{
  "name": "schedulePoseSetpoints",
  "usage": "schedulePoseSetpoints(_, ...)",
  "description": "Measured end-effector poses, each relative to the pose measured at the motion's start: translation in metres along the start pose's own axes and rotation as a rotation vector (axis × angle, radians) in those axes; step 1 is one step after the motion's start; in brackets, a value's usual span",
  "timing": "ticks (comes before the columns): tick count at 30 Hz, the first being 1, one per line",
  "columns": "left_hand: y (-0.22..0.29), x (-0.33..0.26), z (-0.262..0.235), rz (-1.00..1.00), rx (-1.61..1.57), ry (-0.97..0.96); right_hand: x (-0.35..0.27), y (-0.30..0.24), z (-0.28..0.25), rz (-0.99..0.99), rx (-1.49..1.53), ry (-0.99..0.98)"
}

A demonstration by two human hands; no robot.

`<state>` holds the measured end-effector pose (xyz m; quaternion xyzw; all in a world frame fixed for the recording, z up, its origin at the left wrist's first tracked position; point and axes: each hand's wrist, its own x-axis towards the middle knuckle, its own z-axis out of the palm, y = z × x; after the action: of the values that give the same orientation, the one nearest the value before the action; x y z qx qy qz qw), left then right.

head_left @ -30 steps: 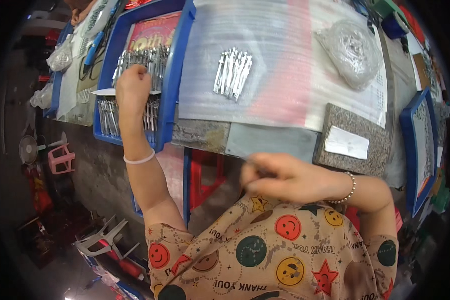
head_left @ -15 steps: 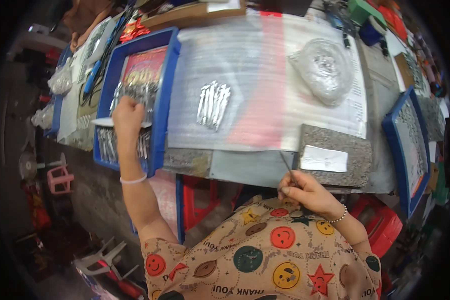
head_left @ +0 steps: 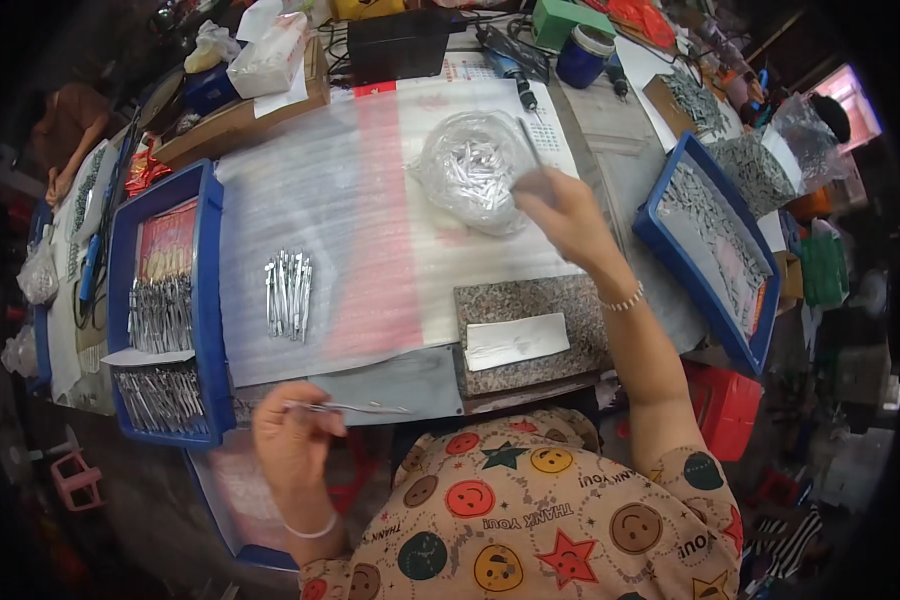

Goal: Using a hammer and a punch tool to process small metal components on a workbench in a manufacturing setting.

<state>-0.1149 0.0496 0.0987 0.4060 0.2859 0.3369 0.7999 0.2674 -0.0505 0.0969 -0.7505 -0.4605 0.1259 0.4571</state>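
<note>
You are holding a thin metal tool (head_left: 345,407) in your left hand (head_left: 292,432), fingers pinched shut on its near end, at about seven o'clock just off the tabletop (head_left: 410,385) edge. Your right hand (head_left: 560,210) is reaching to one o'clock, touching the clear bag of small metal parts (head_left: 470,170); a slim rod (head_left: 532,150) seems gripped there, though the blur makes that unsure. You look to be at the picking-a-part stage; next you would need a careful pinch of one piece.
</note>
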Motion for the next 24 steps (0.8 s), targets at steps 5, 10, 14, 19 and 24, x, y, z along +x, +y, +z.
schedulePoseSetpoints(5, -0.034, -0.011, 0.030, -0.049, -0.206, -0.082, 0.059, 0.017, 0.040, -0.067, -0.231, -0.110)
schedulePoseSetpoints(10, -0.043, -0.013, 0.041, 0.023, -0.084, -0.109, 0.070, 0.033, 0.069, -0.072, -0.491, -0.112)
schedulePoseSetpoints(14, -0.047, -0.015, 0.036, -0.052, -0.090, -0.074, 0.065, 0.021, 0.060, -0.035, -0.438, -0.110)
schedulePoseSetpoints(19, -0.051, -0.007, 0.036, -0.127, -0.088, -0.053, 0.055, 0.015, 0.035, 0.009, -0.233, -0.020)
schedulePoseSetpoints(24, -0.052, 0.011, 0.047, -0.176, -0.011, -0.129, 0.026, -0.029, 0.023, 0.407, 0.560, -0.282)
